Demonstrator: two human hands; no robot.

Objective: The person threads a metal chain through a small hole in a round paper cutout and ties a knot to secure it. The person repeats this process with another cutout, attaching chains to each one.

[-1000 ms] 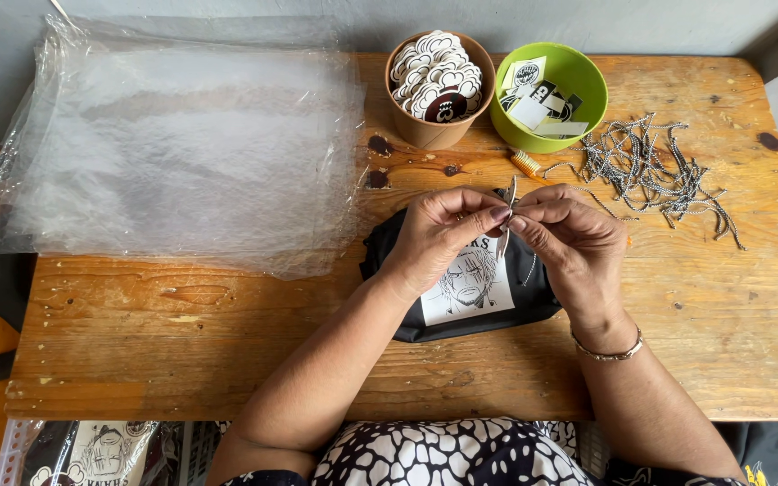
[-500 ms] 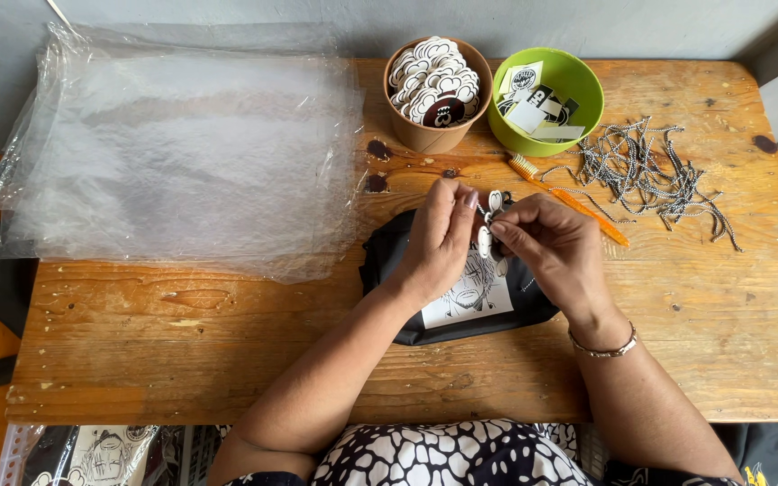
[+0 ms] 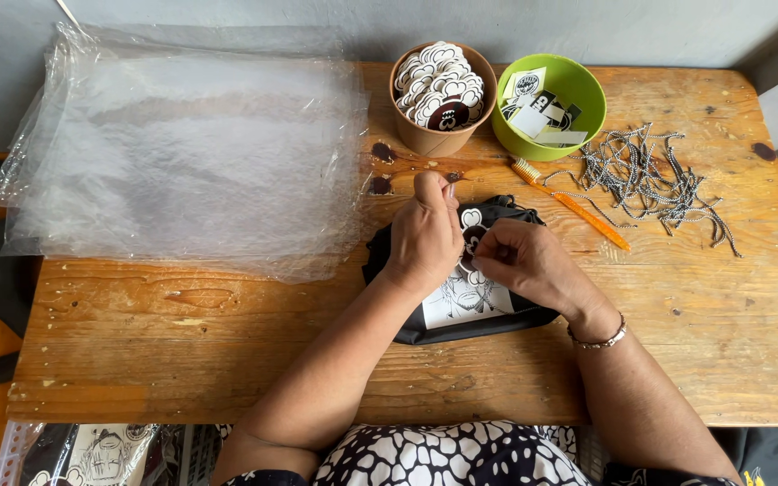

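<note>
A black folded cloth pouch (image 3: 425, 326) with a white printed panel lies on the wooden table (image 3: 182, 360) in front of me. Both hands hover over it. My left hand (image 3: 425, 236) is closed, pinching a thin cord end that sticks up between its fingertips. My right hand (image 3: 524, 261) is closed beside it, fingers pinched on a small round black-and-white tag (image 3: 472, 236) just above the pouch. The two hands nearly touch.
A stack of clear plastic bags (image 3: 182, 153) covers the table's left half. At the back stand a brown cup of round tags (image 3: 441, 97) and a green bowl of small cards (image 3: 549, 106). An orange toothbrush (image 3: 569, 202) and a heap of speckled cords (image 3: 650, 175) lie right.
Both hands have dropped closer to the pouch and shifted slightly left. The small tag has come down with them, and the toothbrush is more exposed.
</note>
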